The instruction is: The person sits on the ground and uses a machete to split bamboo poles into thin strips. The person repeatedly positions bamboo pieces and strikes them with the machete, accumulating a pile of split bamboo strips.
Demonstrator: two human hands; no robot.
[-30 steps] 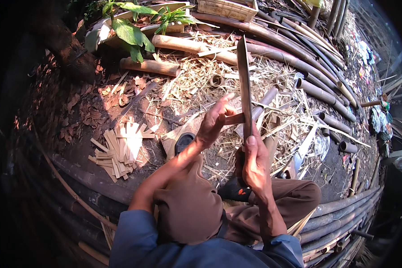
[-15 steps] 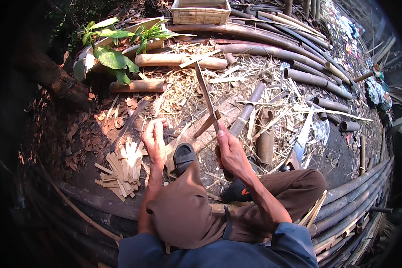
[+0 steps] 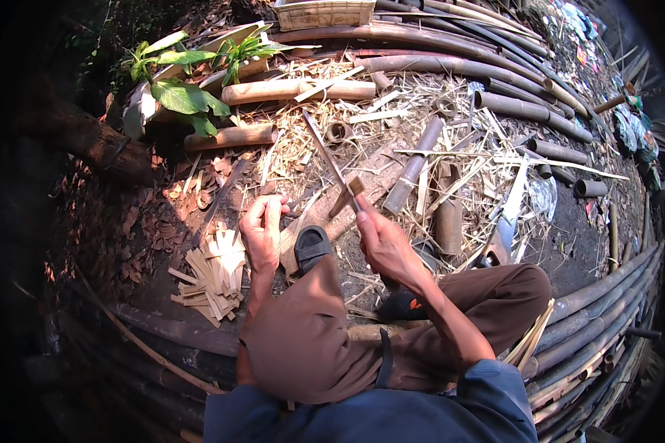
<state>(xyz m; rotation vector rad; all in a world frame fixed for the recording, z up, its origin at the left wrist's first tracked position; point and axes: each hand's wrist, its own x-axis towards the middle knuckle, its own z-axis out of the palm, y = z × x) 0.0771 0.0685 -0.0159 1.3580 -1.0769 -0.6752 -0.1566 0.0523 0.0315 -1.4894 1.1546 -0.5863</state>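
Note:
My right hand (image 3: 386, 244) is closed around the handle of a long-bladed knife (image 3: 324, 149), whose blade slants up and to the left. A short brown bamboo piece (image 3: 346, 196) sits across the blade just above my grip; whether the blade is stuck in it I cannot tell. My left hand (image 3: 261, 230) is raised to the left of the knife with its fingers curled and pinched together. Anything between those fingers is hidden or too small to name. Below it lies a pile of pale split bamboo slats (image 3: 213, 277).
A handsaw (image 3: 508, 218) lies to the right among bamboo shavings (image 3: 303, 155). A dark bamboo tube (image 3: 415, 166) rests on a flat wooden board (image 3: 377, 171). Long poles (image 3: 414, 48) and a crate (image 3: 325, 13) are at the back. A leafy plant (image 3: 185, 96) stands at far left.
The knife has swung a little left and lower, and the bamboo piece on it has turned. My left hand's fingers have drawn closer together. The whole view has shifted slightly.

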